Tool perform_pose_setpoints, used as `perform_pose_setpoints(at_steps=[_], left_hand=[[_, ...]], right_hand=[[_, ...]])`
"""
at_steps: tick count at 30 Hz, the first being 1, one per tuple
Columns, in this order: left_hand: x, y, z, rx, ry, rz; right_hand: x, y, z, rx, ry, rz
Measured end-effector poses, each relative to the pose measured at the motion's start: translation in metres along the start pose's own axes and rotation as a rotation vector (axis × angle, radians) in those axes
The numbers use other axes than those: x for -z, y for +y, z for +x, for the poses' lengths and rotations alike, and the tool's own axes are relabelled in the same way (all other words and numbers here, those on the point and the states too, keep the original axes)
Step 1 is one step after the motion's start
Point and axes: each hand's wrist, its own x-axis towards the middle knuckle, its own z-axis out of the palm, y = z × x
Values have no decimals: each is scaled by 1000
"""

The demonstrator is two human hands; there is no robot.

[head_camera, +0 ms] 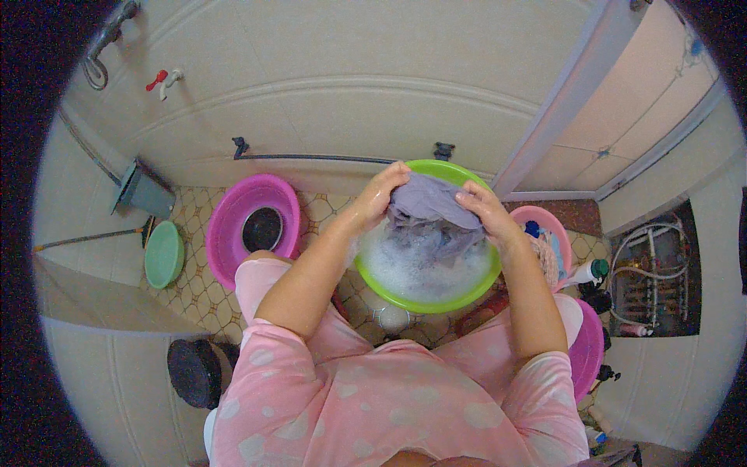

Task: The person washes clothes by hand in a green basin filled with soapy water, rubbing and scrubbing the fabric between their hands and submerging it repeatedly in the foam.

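Observation:
A wet grey-purple cloth garment is stretched between my two hands above a lime-green plastic basin. Its lower folds hang down into white soapy foam in the basin. My left hand grips the garment's upper left edge, thumb and fingers closed on it. At the right edge of the cloth, my right hand holds it with the thumb on top. Foam and water hide what lies under the surface.
Left of the basin stands a magenta tub with a dark round item inside. A pink basin with clothes, a bottle with a green cap and another magenta tub are at the right. A green bowl is far left.

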Motion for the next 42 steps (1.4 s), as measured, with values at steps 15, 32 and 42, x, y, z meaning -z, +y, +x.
perform_pose_setpoints(at_steps=[15,32,42], left_hand=[[2,-11,-4,76,-72,66],[11,-9,-1,323,-62,-651],[-12,-3,-6,363,180,-120]], right_hand=[[-11,5,2,24,81,97],[-13,15,-2,378,-4,-826],[15,50,15,61,194,-155]])
